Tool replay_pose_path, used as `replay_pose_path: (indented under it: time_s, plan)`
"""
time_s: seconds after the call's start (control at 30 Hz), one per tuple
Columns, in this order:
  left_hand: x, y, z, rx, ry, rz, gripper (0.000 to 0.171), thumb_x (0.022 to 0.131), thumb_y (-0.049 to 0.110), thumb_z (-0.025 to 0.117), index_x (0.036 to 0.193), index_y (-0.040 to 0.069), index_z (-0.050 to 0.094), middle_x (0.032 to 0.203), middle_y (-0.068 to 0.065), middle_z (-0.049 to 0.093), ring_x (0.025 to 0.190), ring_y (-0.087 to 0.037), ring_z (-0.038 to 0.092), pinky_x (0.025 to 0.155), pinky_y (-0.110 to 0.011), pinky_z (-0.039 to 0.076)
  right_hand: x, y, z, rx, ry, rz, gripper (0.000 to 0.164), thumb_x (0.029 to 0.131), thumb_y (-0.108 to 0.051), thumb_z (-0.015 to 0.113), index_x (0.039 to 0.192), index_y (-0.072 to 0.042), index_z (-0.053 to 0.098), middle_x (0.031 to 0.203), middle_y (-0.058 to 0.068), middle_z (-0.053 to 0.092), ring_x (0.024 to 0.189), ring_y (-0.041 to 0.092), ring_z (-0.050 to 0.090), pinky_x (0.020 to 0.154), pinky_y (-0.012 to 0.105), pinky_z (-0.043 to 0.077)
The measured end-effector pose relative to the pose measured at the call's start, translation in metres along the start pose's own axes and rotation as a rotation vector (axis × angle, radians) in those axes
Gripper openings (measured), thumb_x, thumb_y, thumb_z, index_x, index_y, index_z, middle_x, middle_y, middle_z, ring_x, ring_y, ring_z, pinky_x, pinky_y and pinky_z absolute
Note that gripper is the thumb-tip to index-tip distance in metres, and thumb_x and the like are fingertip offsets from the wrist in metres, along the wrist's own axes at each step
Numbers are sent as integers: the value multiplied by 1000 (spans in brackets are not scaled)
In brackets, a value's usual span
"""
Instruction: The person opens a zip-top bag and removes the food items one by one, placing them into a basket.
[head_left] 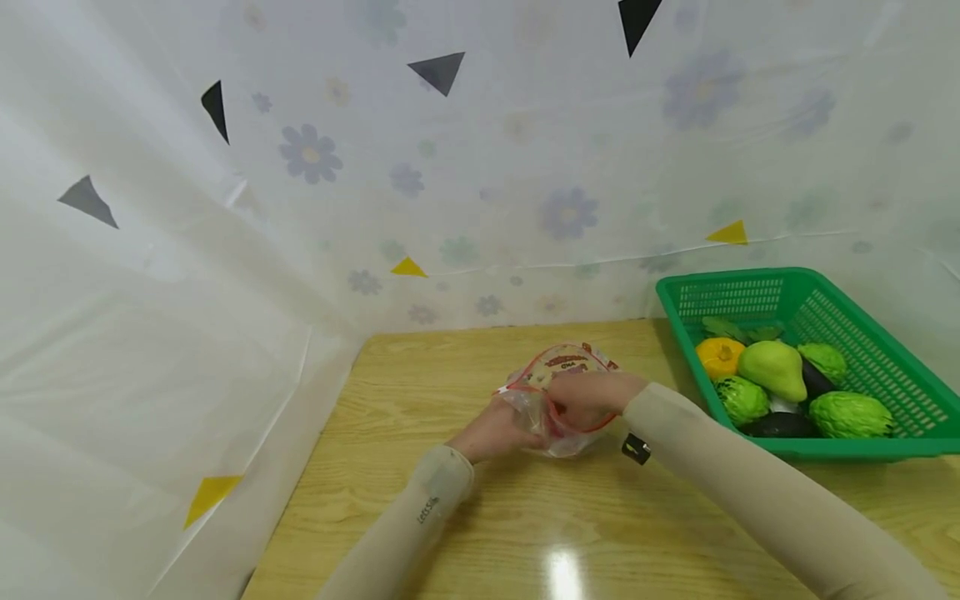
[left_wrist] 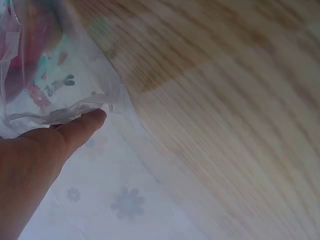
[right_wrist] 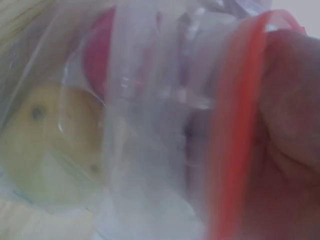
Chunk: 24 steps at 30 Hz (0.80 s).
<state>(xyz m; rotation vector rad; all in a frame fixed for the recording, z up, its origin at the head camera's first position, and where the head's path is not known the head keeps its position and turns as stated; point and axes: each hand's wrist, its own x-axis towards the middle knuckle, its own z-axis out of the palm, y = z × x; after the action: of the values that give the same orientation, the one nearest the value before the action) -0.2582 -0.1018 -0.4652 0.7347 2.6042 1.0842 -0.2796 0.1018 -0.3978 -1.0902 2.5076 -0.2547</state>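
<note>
A clear zip bag [head_left: 566, 446] with a red-edged mouth and printed pattern sits on the wooden table. My left hand [head_left: 497, 429] grips its left side, the thumb [left_wrist: 82, 127] lying along the film in the left wrist view. Through the open mouth reaches my right hand [head_left: 588, 396], its fingers inside the bag; whether they hold anything is hidden. In the right wrist view a yellowish, round, potato-like item [right_wrist: 60, 145] and a red item [right_wrist: 96, 57] show through the plastic, left of the red zip strip [right_wrist: 237, 135].
On the right stands a green plastic basket [head_left: 825, 448] holding several fruits and vegetables, among them a green pear-shaped one [head_left: 772, 369], an orange pumpkin-like one [head_left: 718, 357] and bumpy green ones [head_left: 851, 414]. White flowered sheeting [head_left: 480, 192] hangs behind and left of the table [head_left: 405, 392].
</note>
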Motion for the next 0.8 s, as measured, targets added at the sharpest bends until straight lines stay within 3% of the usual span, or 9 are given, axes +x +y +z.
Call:
replay_pose_path:
  time_s: [0.1,0.27,0.33,0.47,0.67,0.8]
  plan:
    - [0,-1,1,-26,-4,2,67,79,33,88,138,23,57,142,9,55,128,-11,53,107,-33,45,-4,-1,-3,-90,119,-52,7,93,-10,68,98,-15,69,87,-5,64,80,13,57,77,31,51]
    - [0,-1,0,-48,-5,4,63,79,34,87,134,20,59,144,7,52,130,-17,53,106,-37,46,-22,-8,-11,-251,316,-80,26,92,-18,74,117,-10,70,109,6,68,105,26,61,92,43,54]
    - [0,-1,0,-53,-1,1,62,79,35,87,132,20,60,142,6,54,128,-17,54,106,-38,46,-35,-12,-15,-241,355,-72,34,93,-19,73,125,-9,68,121,10,65,112,29,59,95,44,54]
    - [2,0,0,-44,-8,-6,62,79,36,87,133,21,60,142,6,55,128,-13,53,110,-37,43,-70,-15,-26,-116,389,-45,44,96,-20,71,137,-8,60,133,14,58,112,27,58,89,39,57]
    - [4,-1,0,-12,-9,-26,65,79,38,87,135,20,60,134,6,62,120,-10,57,109,-36,44,-131,3,-39,-117,529,20,41,94,-18,73,132,-6,65,122,10,63,106,25,60,81,39,57]
    - [4,-2,-1,15,-7,-12,62,78,36,88,132,20,61,135,7,60,122,-10,56,109,-36,44,-168,28,-36,-109,551,122,39,92,-16,74,129,-6,65,119,8,64,103,23,60,76,37,56]
